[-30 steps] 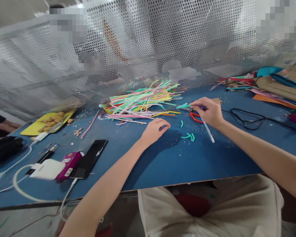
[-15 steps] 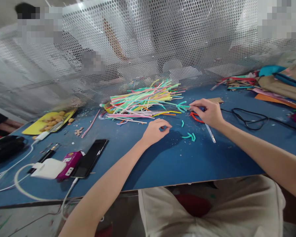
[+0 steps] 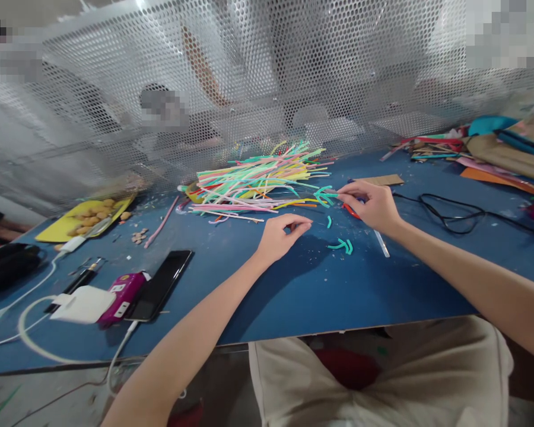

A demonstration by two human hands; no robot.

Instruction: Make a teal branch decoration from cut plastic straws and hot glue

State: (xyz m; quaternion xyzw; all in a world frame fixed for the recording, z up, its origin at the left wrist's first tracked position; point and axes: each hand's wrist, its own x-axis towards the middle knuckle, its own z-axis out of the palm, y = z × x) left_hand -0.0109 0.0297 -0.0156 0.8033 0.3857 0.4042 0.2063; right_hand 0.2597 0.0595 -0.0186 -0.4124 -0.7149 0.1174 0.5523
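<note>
My right hand [image 3: 371,204] pinches the end of a branched teal pipe cleaner [image 3: 324,196], its prongs spread toward the left. My left hand [image 3: 285,236] hovers over the table with thumb and forefinger pressed together; whatever is between them is too small to make out. A short curved teal piece [image 3: 329,222] lies just right of its fingertips. Closer to me rests another branched teal pipe cleaner [image 3: 342,245]. Under my right hand is a red and blue glue gun [image 3: 350,211], mostly hidden, with a clear glue stick [image 3: 381,244] sticking out toward me.
Behind my hands lies a heap of coloured pipe cleaners [image 3: 258,178] against a perforated metal screen [image 3: 249,71]. To the left are a phone [image 3: 164,284], a purple power block [image 3: 123,299], white cables and a yellow tray [image 3: 57,228]. A black cable [image 3: 445,216] loops at right.
My right hand and its teal pipe cleaner have shifted slightly left. My left hand's thumb and forefinger have straightened, still pressed together. The view has turned slightly.
</note>
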